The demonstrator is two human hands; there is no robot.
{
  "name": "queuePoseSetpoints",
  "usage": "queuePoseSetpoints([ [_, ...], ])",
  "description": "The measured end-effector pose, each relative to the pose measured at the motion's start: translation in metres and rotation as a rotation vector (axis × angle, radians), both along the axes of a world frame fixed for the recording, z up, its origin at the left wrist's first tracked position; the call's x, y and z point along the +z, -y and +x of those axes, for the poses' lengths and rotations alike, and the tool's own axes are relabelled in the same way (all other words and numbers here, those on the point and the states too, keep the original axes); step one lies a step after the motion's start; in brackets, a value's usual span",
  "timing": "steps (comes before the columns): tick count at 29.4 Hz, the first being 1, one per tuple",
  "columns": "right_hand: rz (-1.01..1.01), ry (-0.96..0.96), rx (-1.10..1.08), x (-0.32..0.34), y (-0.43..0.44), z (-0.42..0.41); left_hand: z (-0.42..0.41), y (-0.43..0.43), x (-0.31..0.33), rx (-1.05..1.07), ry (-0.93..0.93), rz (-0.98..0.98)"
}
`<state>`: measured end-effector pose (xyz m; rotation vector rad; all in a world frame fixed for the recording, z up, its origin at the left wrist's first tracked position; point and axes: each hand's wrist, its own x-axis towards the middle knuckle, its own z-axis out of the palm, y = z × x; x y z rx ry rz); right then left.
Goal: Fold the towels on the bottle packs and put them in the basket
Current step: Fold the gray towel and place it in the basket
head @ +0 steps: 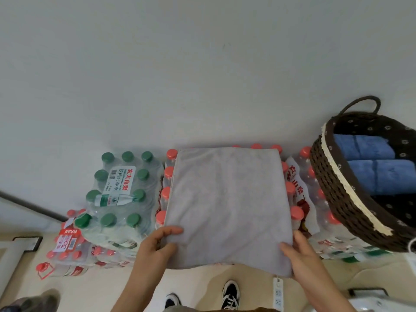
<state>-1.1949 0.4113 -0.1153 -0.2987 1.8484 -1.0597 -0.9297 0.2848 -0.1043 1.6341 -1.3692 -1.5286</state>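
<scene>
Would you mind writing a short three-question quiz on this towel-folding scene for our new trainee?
1. True or false: the grey rectangular cloth towel lies inside the dark brown woven basket.
2. How many folded blue towels lie in that basket? A) one B) two C) four
3. Fill in: the left hand and the right hand each hold a ___ corner of the grey towel, on the person's side.

Key: 1 false, it lies spread on the shrink-wrapped packs of red-capped bottles; 2 B; 3 near.
</scene>
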Motion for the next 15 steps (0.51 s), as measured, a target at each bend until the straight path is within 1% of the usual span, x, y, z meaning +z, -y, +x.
queuePoseSetpoints([
  [2, -0.005, -0.083, 0.032, 0.006, -0.001, 0.003, 0.002, -0.002, -0.003, -0.036, 0.025, 0.019],
  [5, 0.026, -0.168, 0.003, 0.008, -0.006, 0.007, 0.004, -0.010, -0.004, -0.022, 0.009, 0.057],
  [6, 0.045, -0.200, 0.010, 0.007, -0.007, 0.008, 0.006, -0.011, -0.005, -0.027, 0.049, 0.034],
  [8, 0.087, -0.276, 0.063, 0.005, -0.009, 0.010, 0.011, -0.013, -0.010, -0.119, 0.258, -0.082],
  [10, 0.146, -0.367, 0.126, 0.003, -0.012, 0.009, 0.015, -0.014, -0.006, -0.217, 0.557, -0.200],
  [11, 0.178, -0.441, 0.167, 0.004, -0.013, 0.009, 0.015, -0.013, 0.000, -0.229, 0.684, -0.272],
  [12, 0.205, -0.542, 0.213, 0.005, -0.013, 0.006, 0.012, -0.010, 0.007, -0.216, 0.749, -0.353],
  [13, 0.216, -0.650, 0.254, 0.009, -0.011, 0.005, 0.006, -0.005, 0.016, -0.187, 0.760, -0.420],
  [15, 0.156, -0.813, 0.299, 0.021, -0.002, 0.000, -0.008, 0.017, 0.028, -0.128, 0.696, -0.527],
])
